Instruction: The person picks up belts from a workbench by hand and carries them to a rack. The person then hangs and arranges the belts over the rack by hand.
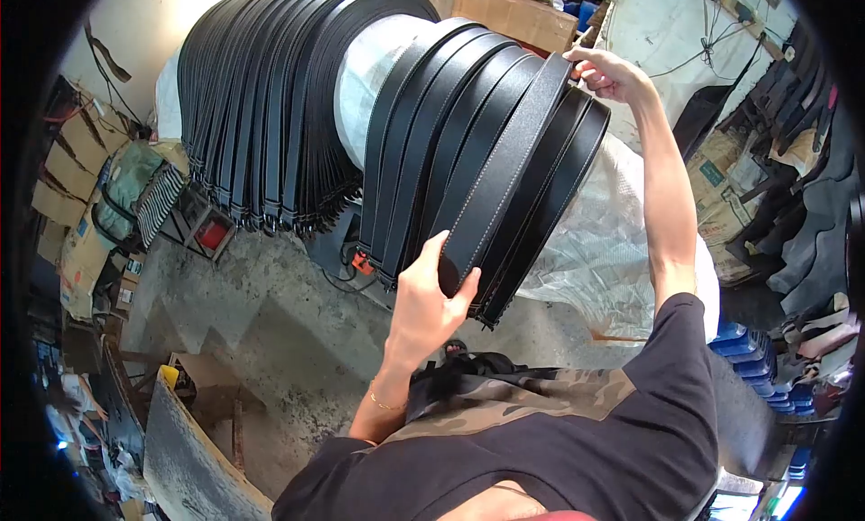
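A black leather belt strap (505, 165) with pale stitching along its edges stretches at a slant between my two hands. Near its lower end, my left hand (423, 309) grips it with thumb and fingers on either side. My right hand (605, 73) has its fingers curled at the strap's upper part. Beneath and beside this strap, several similar black straps (405, 134) drape over a roll wrapped in white plastic (586, 242). Their lower ends hang toward my body. Part of the held strap's upper end is hidden by my right fingers.
A dense row of black straps (261, 107) hangs at the upper left. Behind stands a cardboard box (514, 18). Dark leather pieces (802, 206) pile up on the right, above blue bundles (752, 359). A wooden board (194, 449) stands at lower left on the concrete floor (261, 296).
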{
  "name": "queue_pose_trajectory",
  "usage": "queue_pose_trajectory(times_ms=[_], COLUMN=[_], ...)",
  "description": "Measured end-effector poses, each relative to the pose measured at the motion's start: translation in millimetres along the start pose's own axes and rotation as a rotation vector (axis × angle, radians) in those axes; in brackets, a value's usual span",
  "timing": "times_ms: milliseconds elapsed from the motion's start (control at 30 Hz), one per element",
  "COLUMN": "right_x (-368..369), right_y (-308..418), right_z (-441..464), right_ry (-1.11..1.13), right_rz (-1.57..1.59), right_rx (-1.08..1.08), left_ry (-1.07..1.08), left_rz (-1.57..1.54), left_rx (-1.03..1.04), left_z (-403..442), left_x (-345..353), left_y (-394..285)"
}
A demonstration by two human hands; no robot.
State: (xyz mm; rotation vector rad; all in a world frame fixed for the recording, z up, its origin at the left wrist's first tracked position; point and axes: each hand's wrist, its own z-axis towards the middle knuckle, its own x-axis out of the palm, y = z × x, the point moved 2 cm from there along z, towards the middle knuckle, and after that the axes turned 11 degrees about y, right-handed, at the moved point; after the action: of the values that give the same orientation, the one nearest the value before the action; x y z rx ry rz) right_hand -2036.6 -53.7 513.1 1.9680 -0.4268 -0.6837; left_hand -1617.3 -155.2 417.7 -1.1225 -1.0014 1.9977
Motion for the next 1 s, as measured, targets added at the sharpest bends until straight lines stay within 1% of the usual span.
queue_pose_trajectory(times_ms=[33,67,133,167,200,267,300,333,400,467,533,567,600,667,733,800,933,967,1000], right_x=[0,0,-2,-8,-5,4,1,-12,-25,-22,6,10,10,8,6,4,1,0,3], right_y=[6,6,11,14,10,10,12,9,8,1,2,1,2,2,4,5,-3,-2,1], right_z=[-8,-11,-16,-12,-13,-20,-18,-7,6,4,-16,-12,-10,-7,-4,-4,-4,-3,-4], right_ry=[0.011,0.013,-0.085,-0.103,-0.103,-0.087,0.024,0.023,0.149,0.133,0.009,0.027,0.030,0.000,0.016,-0.016,0.034,0.034,0.084], right_rz=[-0.095,-0.095,-0.418,-0.528,-0.522,-0.548,-0.605,-0.605,-0.793,-0.842,-0.750,-0.885,-0.886,-0.966,-0.924,-0.986,-0.820,-0.821,-0.849], right_rx=[0.000,0.004,-0.171,-0.118,-0.119,-0.533,-0.425,-0.425,-0.505,-0.553,-0.684,-0.828,-0.829,-0.747,-0.726,-0.694,-0.685,-0.687,-0.680], left_ry=[-0.001,-0.001,0.016,0.032,0.035,0.061,0.061,0.061,0.041,0.018,0.002,-0.008,-0.011,-0.014,-0.022,-0.051,-0.052,-0.048,-0.046], left_rz=[0.017,0.035,0.022,0.013,0.019,0.041,0.051,0.051,-0.005,-0.002,-0.039,-0.059,-0.059,-0.127,-0.162,-0.124,-0.119,-0.175,-0.230], left_rx=[-0.014,-0.025,-0.028,-0.028,-0.028,-0.081,-0.080,-0.079,-0.043,-0.010,-0.014,-0.010,-0.011,-0.026,-0.064,-0.020,-0.042,-0.037,-0.031], left_z=[0,0,0,1,1,1,2,1,1,-2,-3,-3,-1,3,5,4,5,7,8], left_x=[-1,-2,-3,-2,0,7,10,11,11,7,3,0,-4,-14,-25,-31,-33,-33,-33], left_y=[2,4,18,27,34,47,50,48,40,32,21,16,12,8,-3,-6,-6,-8,-10])
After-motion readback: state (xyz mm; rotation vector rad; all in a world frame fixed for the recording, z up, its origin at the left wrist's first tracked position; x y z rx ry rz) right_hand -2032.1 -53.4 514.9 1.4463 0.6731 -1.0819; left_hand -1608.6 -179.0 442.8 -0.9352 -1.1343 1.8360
